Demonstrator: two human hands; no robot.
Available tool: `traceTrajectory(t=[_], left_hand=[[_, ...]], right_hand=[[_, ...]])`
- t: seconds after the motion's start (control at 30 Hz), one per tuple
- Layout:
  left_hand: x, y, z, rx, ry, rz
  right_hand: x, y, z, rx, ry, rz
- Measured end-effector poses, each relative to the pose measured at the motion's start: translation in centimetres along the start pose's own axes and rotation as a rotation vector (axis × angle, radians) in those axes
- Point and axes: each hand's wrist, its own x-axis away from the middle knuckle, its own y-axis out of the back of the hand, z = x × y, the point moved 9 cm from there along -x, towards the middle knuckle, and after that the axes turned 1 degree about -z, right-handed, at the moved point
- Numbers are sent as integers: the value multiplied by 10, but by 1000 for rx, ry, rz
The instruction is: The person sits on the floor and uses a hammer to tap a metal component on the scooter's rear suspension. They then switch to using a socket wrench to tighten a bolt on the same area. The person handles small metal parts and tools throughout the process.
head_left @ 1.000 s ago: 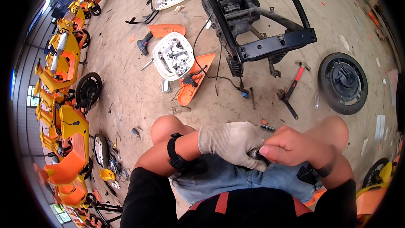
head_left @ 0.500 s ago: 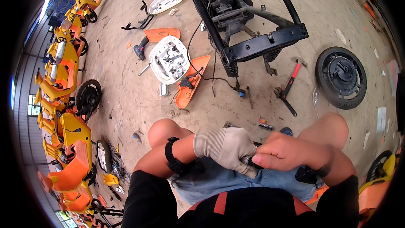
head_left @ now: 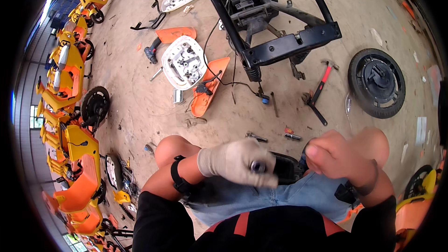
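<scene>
My left hand [head_left: 238, 161], in a pale knit work glove, is curled around a round metal tube-like part [head_left: 258, 166] whose hollow end faces up. Bare and closed, my right hand [head_left: 329, 154] is held above my right thigh. Something dark shows at its finger edge, too hidden to name. Between and below the hands is a black open-topped piece [head_left: 287, 168], partly covered by the glove. Just beyond the hands, two short metal cylinders [head_left: 293, 136] [head_left: 256, 137] lie on the floor.
Ahead stands a black scooter frame [head_left: 294, 44]. A red-handled hammer [head_left: 329, 70] and wrench lie before a wheel [head_left: 378, 84]. Left of the frame are a white plastic shell [head_left: 184, 63], orange panels [head_left: 210, 88] and a drill [head_left: 151, 51]. Yellow-orange scooters [head_left: 77, 140] line the left.
My hands, together half a second ago, have come apart: the right has moved right and up, the left slightly left. The black piece between them now shows. The view has shifted slightly.
</scene>
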Motion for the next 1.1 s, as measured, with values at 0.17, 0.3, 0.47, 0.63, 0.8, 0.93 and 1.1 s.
traceTrajectory(t=[0.17, 0.3, 0.47, 0.63, 0.8, 0.93, 1.1], left_hand=[[-7, 34, 39, -275, 551, -291], [-12, 38, 40, -355, 628, -307], [-12, 33, 33, -350, 542, -311], [-17, 31, 20, -409, 350, -282], [-18, 34, 20, -570, 282, -324], [-18, 35, 24, -652, 334, -337], [-19, 36, 19, -684, 364, -353]], right_hand=[[-18, 2, 1, 63, -94, -186], [-22, 13, 5, 148, -85, -282], [-24, 7, 14, 415, 14, -266], [-24, -2, 19, 521, 154, -219], [-26, -8, 17, 661, 163, -199], [-26, -10, 10, 764, 157, -267], [-28, -4, 1, 803, 59, -331]])
